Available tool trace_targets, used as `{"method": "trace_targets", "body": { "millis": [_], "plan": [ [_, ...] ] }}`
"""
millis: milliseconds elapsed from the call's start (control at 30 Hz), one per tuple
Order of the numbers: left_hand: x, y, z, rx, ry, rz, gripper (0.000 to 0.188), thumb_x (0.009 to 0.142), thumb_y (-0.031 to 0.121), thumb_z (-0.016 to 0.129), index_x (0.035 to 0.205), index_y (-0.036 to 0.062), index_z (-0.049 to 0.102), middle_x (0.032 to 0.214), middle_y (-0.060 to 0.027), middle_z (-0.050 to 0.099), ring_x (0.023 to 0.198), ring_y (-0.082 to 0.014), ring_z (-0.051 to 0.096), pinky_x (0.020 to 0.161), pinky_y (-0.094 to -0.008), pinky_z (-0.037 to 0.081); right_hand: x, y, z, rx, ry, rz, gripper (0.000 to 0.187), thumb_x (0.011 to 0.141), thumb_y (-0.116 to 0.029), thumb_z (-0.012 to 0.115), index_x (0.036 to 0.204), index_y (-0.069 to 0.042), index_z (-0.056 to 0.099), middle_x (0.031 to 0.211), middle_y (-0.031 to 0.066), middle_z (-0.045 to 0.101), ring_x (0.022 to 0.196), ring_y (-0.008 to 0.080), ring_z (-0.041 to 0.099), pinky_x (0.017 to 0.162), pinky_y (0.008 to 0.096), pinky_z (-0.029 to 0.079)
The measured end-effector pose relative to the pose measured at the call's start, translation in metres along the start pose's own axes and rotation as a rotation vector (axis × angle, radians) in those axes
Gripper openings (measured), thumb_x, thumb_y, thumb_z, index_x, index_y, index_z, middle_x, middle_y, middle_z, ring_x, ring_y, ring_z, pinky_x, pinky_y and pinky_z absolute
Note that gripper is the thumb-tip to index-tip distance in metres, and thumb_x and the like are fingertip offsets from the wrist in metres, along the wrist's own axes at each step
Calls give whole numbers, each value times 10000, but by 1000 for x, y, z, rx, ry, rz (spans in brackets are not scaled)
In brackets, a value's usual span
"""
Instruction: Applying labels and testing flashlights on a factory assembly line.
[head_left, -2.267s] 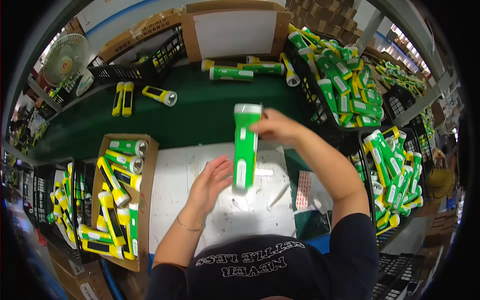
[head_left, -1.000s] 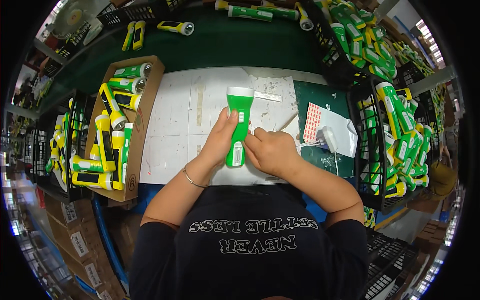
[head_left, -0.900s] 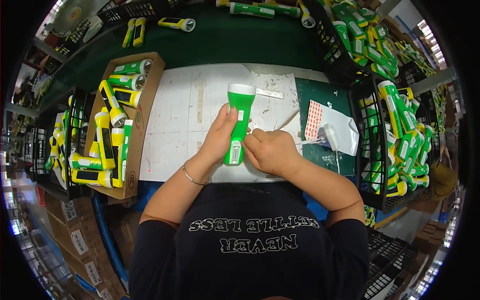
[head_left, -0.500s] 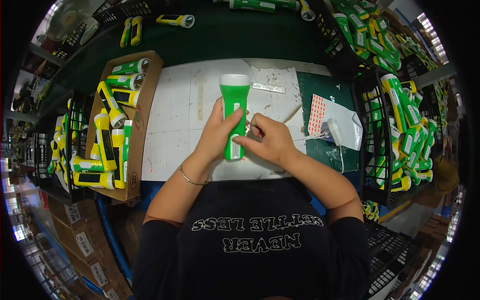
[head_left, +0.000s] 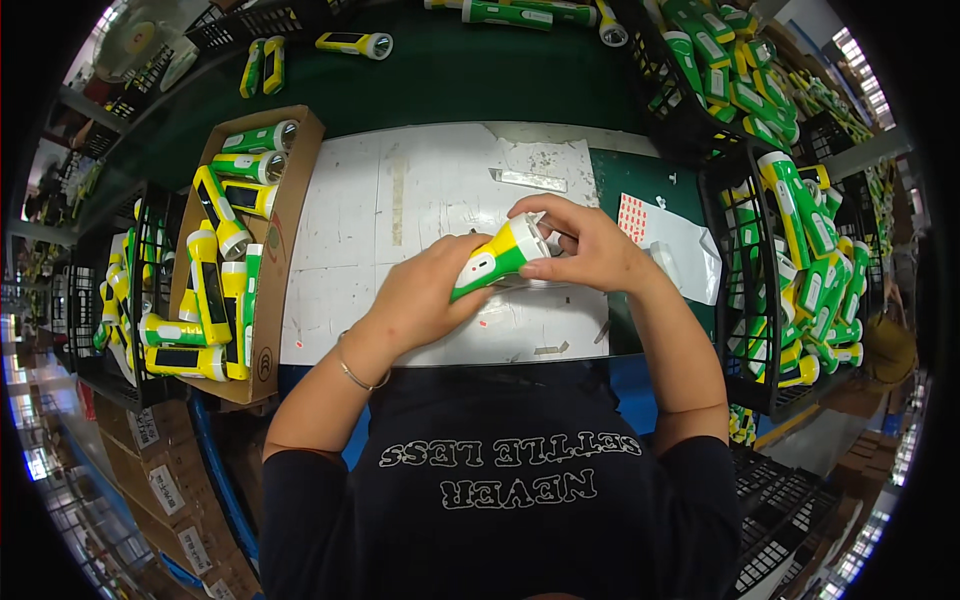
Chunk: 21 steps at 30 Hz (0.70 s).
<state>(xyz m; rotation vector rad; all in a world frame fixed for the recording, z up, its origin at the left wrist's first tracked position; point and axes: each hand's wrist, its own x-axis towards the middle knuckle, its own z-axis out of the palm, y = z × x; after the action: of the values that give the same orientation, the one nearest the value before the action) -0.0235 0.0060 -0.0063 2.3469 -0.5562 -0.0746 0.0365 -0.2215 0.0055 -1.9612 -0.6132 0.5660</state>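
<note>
Over the white work mat (head_left: 420, 200) both hands hold one green, white and yellow flashlight (head_left: 498, 258), tilted with its head up to the right. My left hand (head_left: 425, 295) grips its lower body from the left. My right hand (head_left: 585, 245) wraps the head end, fingers over the top. A sheet of small red stickers (head_left: 632, 216) lies just right of my right hand on a white sheet.
A cardboard box (head_left: 275, 215) of several finished flashlights sits on the left, with black wire crates (head_left: 95, 300) beyond it. Black crates (head_left: 745, 260) full of green flashlights stand on the right. Loose flashlights (head_left: 355, 43) lie on the dark green table at the back.
The flashlight, held upright over the mat a second ago, is now tilted with its head to the right. My right hand has moved from its lower end up onto the head.
</note>
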Motion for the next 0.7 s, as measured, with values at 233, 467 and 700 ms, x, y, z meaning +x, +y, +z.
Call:
{"method": "trace_targets", "body": {
  "millis": [233,467,700],
  "plan": [
    [-25,-18,-36,210,-104,-78,378,731,189,652,1090,128,551,943,-76,599,847,-271,599,702,-353,492,-15,7,-6,200,60,-50,573,648,-199,798,1161,-138,549,967,5,517,617,21,370,514,147,312],
    [-12,-12,-22,-161,-270,-80,505,749,225,663,1180,31,484,1057,-168,582,948,-326,579,823,-367,466,5,-1,14,232,-72,-22,633,648,-146,772,1217,-119,497,901,-36,463,555,-3,249,501,136,239],
    [-11,-35,-3,-439,-101,-278,663,751,195,654,1298,-11,342,1218,-226,440,1135,-325,462,971,-367,367,34,34,49,-305,331,-4,398,722,-225,695,1064,-80,552,837,59,587,675,172,567,598,288,453]
  ]
}}
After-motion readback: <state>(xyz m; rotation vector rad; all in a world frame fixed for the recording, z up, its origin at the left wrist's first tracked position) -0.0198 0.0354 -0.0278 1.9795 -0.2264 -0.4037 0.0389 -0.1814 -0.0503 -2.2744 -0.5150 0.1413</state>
